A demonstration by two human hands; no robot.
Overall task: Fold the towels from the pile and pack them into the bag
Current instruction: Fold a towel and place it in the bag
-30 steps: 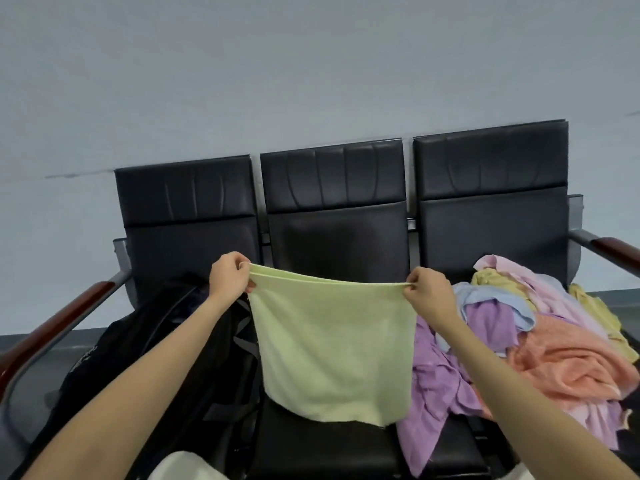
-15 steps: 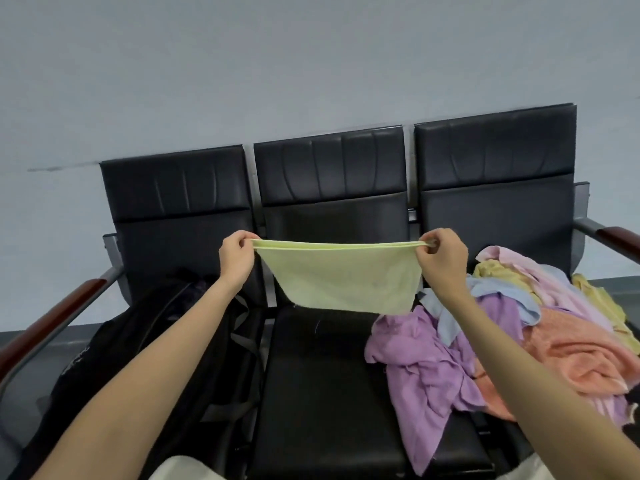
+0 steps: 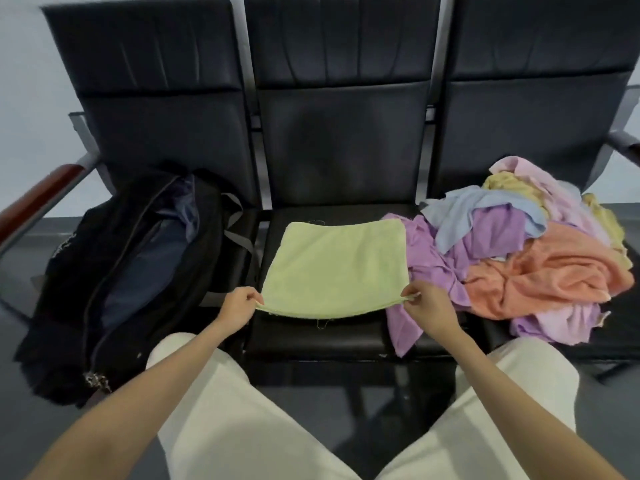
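- While the person sits facing it, the row of black seats (image 3: 343, 109) serves as worktop; its middle seat pad carries the piece being folded.
- Black bag (image 3: 114, 271): on the left seat, zip open, mouth gaping toward the viewer, just beside the middle seat.
- Pile of towels (image 3: 540, 258): on the right seat, unfolded, in purple, orange, blue, pink and yellow; one purple towel spills onto the middle seat and touches the green towel's right edge.
- Green towel (image 3: 336, 268): already doubled, lying flat on the middle seat, long axis running left to right, its far edge toward the backrest and its near edge lifted slightly off the pad.
- Left hand (image 3: 237, 304): pinches the near left corner of the green towel.
- Right hand (image 3: 427, 303): pinches the near right corner.
- Governing relation: the towel lies directly ahead of both hands, each equally near; a further fold would probably bring one corner across to the other, and the left hand is nearer the bag.
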